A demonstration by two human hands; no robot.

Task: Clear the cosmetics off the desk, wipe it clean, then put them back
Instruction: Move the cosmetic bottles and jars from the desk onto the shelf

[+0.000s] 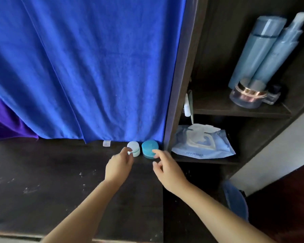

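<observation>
Two small cosmetic jars stand side by side at the back of the dark desk [42,181], against the blue curtain. The left one is a white jar [134,148]; the right one is a teal jar [149,148]. My left hand [118,166] reaches to the white jar, fingertips touching its left side, not closed around it. My right hand [167,170] hovers with fingers apart at the teal jar's right front edge, one fingertip touching or nearly touching it. Neither jar is lifted.
A blue curtain [88,67] hangs behind the desk. To the right a dark shelf unit holds two tall light-blue bottles [256,50], a clear jar with a rose-gold band [247,96] and, lower down, a pack of wipes [204,142]. A small clear cap [106,143] lies by the curtain.
</observation>
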